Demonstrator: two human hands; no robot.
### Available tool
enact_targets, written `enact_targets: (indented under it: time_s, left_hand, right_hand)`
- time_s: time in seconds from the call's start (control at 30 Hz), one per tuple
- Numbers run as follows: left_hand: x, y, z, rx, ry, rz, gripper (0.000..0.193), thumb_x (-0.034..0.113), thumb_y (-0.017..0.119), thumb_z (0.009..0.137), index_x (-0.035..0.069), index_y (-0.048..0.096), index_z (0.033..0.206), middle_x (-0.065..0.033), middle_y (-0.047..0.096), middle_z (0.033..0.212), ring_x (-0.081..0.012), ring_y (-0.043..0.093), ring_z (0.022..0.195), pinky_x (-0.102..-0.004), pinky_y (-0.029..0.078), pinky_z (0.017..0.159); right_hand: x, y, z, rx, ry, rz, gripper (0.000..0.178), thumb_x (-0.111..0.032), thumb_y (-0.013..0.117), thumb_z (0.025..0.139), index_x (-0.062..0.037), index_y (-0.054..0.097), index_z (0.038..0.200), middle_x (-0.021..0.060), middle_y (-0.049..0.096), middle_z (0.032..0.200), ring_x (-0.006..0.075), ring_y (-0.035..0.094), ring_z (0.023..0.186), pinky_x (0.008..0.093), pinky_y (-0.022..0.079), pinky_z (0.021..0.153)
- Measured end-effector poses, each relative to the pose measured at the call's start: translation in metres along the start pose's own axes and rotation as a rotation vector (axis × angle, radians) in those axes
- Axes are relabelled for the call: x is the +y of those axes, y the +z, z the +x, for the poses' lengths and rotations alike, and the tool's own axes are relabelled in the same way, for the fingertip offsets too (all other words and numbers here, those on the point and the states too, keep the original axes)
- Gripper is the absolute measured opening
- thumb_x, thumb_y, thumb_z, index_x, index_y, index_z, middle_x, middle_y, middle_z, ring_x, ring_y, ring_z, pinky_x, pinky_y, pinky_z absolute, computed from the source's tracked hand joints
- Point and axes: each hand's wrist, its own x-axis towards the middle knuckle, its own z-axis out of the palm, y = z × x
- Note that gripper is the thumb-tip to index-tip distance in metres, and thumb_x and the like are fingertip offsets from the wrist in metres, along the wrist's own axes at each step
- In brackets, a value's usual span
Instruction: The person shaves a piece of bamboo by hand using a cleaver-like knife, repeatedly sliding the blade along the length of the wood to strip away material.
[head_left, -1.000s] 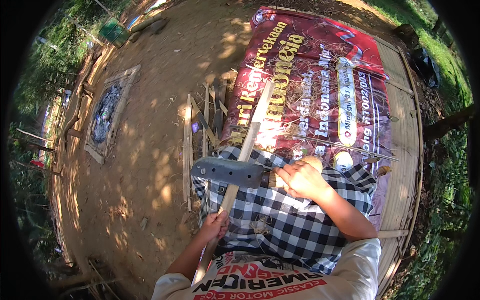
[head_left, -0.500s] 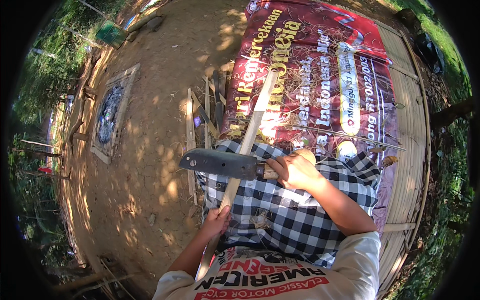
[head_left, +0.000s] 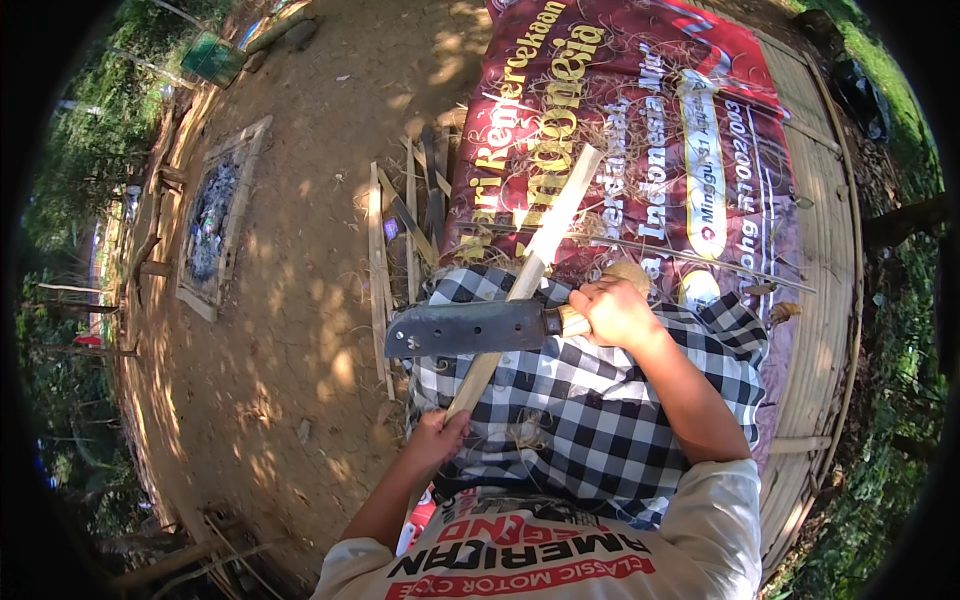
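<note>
My right hand (head_left: 612, 312) is closed around the wooden handle of a machete (head_left: 470, 328) with a broad dark blade. The blade lies crosswise over a long pale strip of wood or bamboo (head_left: 560, 222), its tip pointing left. Lower down, my left hand (head_left: 438, 438) grips the same strip near its lower end. The strip slants up and to the right across a black-and-white checked cloth (head_left: 590, 420) on my lap. Whether the blade's edge touches the strip, I cannot tell.
A dark red printed banner (head_left: 640, 150) strewn with thin curled shavings covers a bamboo platform (head_left: 820, 330). Several wooden strips (head_left: 378, 260) lie on the ground to the left. Farther left is a wood-framed ash pit (head_left: 215, 215); a green container (head_left: 214, 62) stands beyond it.
My right hand and the machete have shifted right. The strip's far end has swung right and come slightly nearer. My left hand still grips the strip.
</note>
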Motion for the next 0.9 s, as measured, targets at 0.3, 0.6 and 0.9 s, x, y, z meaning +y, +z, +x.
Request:
enact_targets:
  time_s: [0.3, 0.6, 0.9]
  left_hand:
    - [-0.011, -0.014, 0.002, -0.091, -0.009, -0.036, 0.035, 0.033, 0.053, 0.097, 0.007, 0.051, 0.073, 0.0039, 0.041, 0.051, -0.0059, 0.037, 0.039, -0.0228, 0.029, 0.037]
    - [-0.018, -0.025, 0.014, -0.133, -0.045, -0.009, 0.042, 0.037, 0.053, 0.096, 0.007, 0.052, 0.068, 0.0026, 0.043, 0.050, -0.0059, 0.037, 0.039, -0.0226, 0.029, 0.036]
    - [-0.002, -0.019, 0.009, -0.128, -0.111, -0.002, 0.047, 0.043, 0.053, 0.095, 0.006, 0.054, 0.065, 0.0026, 0.041, 0.047, -0.0067, 0.036, 0.036, -0.0231, 0.030, 0.036]
  right_hand:
    - [0.034, -0.020, -0.018, -0.032, 0.091, -0.110, 0.031, -0.019, 0.071, 0.054, -0.0077, 0.053, 0.078, 0.0082, 0.058, 0.071, 0.0278, 0.061, 0.067, 0.0377, 0.050, 0.061]
    - [0.097, -0.067, -0.059, 0.334, 1.149, -0.054, 0.036, -0.021, 0.068, 0.067, 0.0010, 0.063, 0.094, 0.0232, 0.066, 0.076, 0.0410, 0.065, 0.074, 0.0472, 0.051, 0.068]
    - [0.011, -0.047, 0.000, 0.127, 0.669, 0.237, 0.031, -0.018, 0.068, 0.064, -0.0048, 0.060, 0.092, 0.0172, 0.064, 0.071, 0.0357, 0.063, 0.067, 0.0417, 0.050, 0.060]
